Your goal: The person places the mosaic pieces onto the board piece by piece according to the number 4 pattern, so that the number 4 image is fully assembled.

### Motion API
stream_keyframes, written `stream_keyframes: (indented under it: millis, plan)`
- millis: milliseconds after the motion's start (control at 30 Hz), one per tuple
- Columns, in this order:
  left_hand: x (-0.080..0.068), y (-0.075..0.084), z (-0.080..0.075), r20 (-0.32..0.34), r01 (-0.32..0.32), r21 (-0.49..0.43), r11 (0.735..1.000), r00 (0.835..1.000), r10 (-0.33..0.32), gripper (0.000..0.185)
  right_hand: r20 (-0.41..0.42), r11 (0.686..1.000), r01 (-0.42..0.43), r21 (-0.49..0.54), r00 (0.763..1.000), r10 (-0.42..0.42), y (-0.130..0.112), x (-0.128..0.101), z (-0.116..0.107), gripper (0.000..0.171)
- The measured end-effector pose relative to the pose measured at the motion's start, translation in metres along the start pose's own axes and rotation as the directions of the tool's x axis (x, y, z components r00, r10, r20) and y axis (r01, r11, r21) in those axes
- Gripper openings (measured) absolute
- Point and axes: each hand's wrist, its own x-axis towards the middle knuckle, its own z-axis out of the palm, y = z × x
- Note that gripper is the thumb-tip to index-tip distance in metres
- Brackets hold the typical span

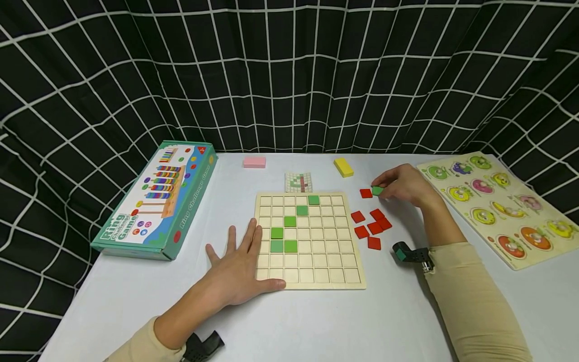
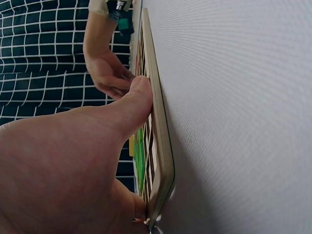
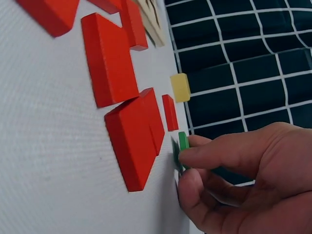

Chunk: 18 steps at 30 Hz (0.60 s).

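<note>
Pinching a green tile [image 1: 377, 190] between thumb and fingertips of the right hand [image 1: 404, 185], just off the table [image 1: 316, 322], toward the far edge and right of the board [image 1: 309, 240]; fingers curled close round the tile, only a narrow gap. Sitting just left of that tile, one red tile [image 1: 366, 193]; lying nearer, between the hand and the board's right edge, a loose cluster of red tiles [image 1: 372, 227], some touching. From the right wrist view, green tile [image 3: 181, 151] gripped at the fingertips [image 3: 195, 156], red tiles [image 3: 129, 141] just beside it.

Resting flat on the table at the board's near left corner, the left hand [image 1: 239, 266], fingers straight and spread, thumb [image 2: 139, 100] laid against the board's front edge [image 2: 158, 122], holding nothing. Filling six cells in the board's left-centre part, green tiles [image 1: 289, 221].

Lying near the far edge: pink block [image 1: 254, 162], yellow block [image 1: 343, 167], pattern card [image 1: 298, 182] just behind the board. Standing along the left edge, a game box [image 1: 158, 198]; along the right edge, a fruit puzzle [image 1: 502, 206]. Open tabletop along the near edge, between the two forearms
</note>
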Motion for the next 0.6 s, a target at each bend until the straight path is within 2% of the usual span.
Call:
stream_keyframes:
  millis: [233,600]
  plan:
    - [0.0,0.0,0.0,0.0,0.0,0.002,1.0,1.0,0.0,0.128,0.018,0.999,-0.003,0.054,1.0,0.002,-0.005,-0.003,-0.003,0.041]
    - [-0.001,0.001,-0.001,0.006,0.001,0.002,1.0,1.0,-0.001,0.127,0.023,0.999,0.006,0.038,1.0,-0.007,-0.021,-0.011,-0.005,0.04]
